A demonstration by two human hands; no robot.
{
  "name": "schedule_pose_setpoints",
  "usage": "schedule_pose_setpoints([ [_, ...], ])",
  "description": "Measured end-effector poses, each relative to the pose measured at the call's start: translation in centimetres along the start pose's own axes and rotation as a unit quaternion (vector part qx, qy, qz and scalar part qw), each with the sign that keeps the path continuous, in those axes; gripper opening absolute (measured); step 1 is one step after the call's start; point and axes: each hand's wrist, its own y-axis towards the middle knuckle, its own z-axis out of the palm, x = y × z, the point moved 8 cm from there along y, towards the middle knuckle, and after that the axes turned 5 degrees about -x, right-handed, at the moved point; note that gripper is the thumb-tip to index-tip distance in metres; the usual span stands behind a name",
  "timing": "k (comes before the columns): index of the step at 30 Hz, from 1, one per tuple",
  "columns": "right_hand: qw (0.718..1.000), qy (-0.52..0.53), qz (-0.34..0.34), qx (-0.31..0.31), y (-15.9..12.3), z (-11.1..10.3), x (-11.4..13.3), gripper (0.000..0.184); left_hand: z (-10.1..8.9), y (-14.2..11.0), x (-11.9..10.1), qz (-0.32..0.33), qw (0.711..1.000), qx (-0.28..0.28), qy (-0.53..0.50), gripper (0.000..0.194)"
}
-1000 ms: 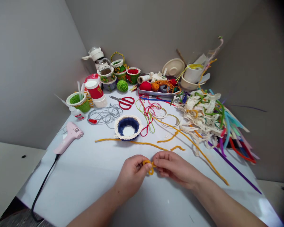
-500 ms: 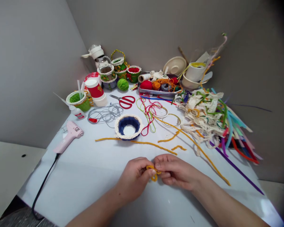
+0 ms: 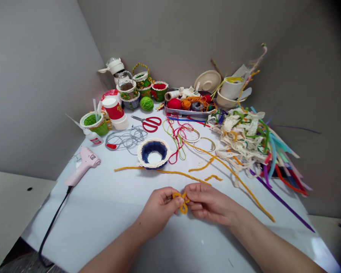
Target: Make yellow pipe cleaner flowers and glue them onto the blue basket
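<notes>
Between my two hands is a small yellow pipe-cleaner flower (image 3: 183,207) bent into several loops. My left hand (image 3: 160,208) pinches it from the left, the thumb pressed on its centre. My right hand (image 3: 208,203) grips the loop on its right side with thumb and fingertips. Just beyond the hands lie a long yellow pipe cleaner (image 3: 176,173), a short bent yellow piece (image 3: 213,177) and another yellow piece (image 3: 201,166). Farther off stands a dark blue basket (image 3: 154,149) with a white lace rim, its base over part of the long pipe cleaner.
A pink glue gun (image 3: 83,165) with a black cord lies at left. Red-handled scissors (image 3: 151,124) and tangled grey cord (image 3: 127,137) lie behind the basket. A metal tray (image 3: 191,112) holds yarn balls. Lace trimmings (image 3: 235,131) and coloured pipe cleaners (image 3: 287,178) heap up at right.
The flower's loops are spread wider and show more clearly between my fingers. Both hands have shifted slightly, still gripping it. The view has moved a little.
</notes>
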Motion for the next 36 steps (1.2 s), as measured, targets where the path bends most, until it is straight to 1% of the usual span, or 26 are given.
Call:
schedule_pose_setpoints([
  [2, 0.999, -0.012, -0.024, -0.024, 0.2, -0.1, 0.0, 0.03, -0.1, 0.0, 0.1, -0.006, 1.0, -0.009, 0.006, 0.02],
  [4, 0.993, -0.053, -0.069, -0.081, 0.3, -0.6, 0.5, 0.031, -0.2, -0.1, 0.1, -0.013, 1.0, -0.023, 0.015, 0.019],
  [5, 0.984, -0.091, -0.096, -0.118, 0.2, -0.9, 0.9, 0.03, -0.3, -0.1, 0.1, -0.016, 0.999, -0.03, 0.018, 0.019],
  [7, 0.951, -0.191, -0.155, -0.189, -0.3, -1.4, 1.9, 0.027, -0.4, -0.1, 0.1, -0.022, 0.999, -0.041, 0.022, 0.02],
  [9, 0.905, -0.289, -0.205, -0.234, -1.0, -1.3, 3.0, 0.024, -0.4, 0.0, 0.1, -0.026, 0.998, -0.048, 0.021, 0.019],
  [11, 0.873, -0.352, -0.228, -0.248, -1.5, -1.0, 3.6, 0.022, -0.3, 0.1, 0.1, -0.027, 0.998, -0.05, 0.016, 0.019],
  [14, 0.848, -0.406, -0.239, -0.242, -1.9, -0.5, 4.0, 0.02, -0.2, 0.2, 0.3, -0.025, 0.999, -0.046, 0.012, 0.018],
  [17, 0.814, -0.452, -0.278, -0.238, -2.4, 0.2, 4.7, 0.022, -0.1, 0.2, 0.4, -0.021, 0.999, -0.045, 0.009, 0.017],
  [18, 0.809, -0.457, -0.286, -0.234, -2.5, 0.3, 4.9, 0.022, -0.2, 0.2, 0.3, -0.02, 0.999, -0.047, 0.008, 0.017],
  [19, 0.813, -0.453, -0.286, -0.226, -2.5, 0.3, 4.9, 0.022, -0.3, 0.2, 0.3, -0.018, 0.998, -0.052, 0.006, 0.017],
  [20, 0.827, -0.437, -0.279, -0.217, -2.4, 0.1, 4.9, 0.02, -0.5, 0.2, 0.2, -0.017, 0.998, -0.058, 0.004, 0.017],
  [21, 0.847, -0.413, -0.266, -0.204, -2.2, 0.0, 4.7, 0.02, -0.7, 0.2, 0.2, -0.018, 0.998, -0.063, -0.001, 0.017],
  [23, 0.883, -0.359, -0.246, -0.174, -1.8, -0.2, 4.4, 0.024, -0.8, 0.3, 0.3, -0.022, 0.997, -0.063, -0.024, 0.019],
  [25, 0.899, -0.334, -0.245, -0.145, -1.7, 0.1, 4.3, 0.031, -0.8, 0.4, 0.5, -0.034, 0.996, -0.051, -0.06, 0.02],
  [27, 0.897, -0.344, -0.25, -0.122, -1.7, 0.8, 4.3, 0.03, -0.6, 0.4, 0.7, -0.045, 0.995, -0.033, -0.087, 0.022],
  [30, 0.878, -0.387, -0.258, -0.116, -2.0, 1.5, 4.4, 0.019, -0.2, 0.2, 0.9, -0.055, 0.993, -0.005, -0.103, 0.026],
  [32, 0.865, -0.408, -0.265, -0.121, -2.2, 1.6, 4.6, 0.016, 0.0, 0.1, 0.9, -0.071, 0.99, 0.009, -0.118, 0.028],
  [36, 0.854, -0.426, -0.271, -0.129, -2.2, 1.3, 4.7, 0.015, 0.3, -0.1, 0.8, -0.109, 0.978, 0.02, -0.179, 0.029],
])
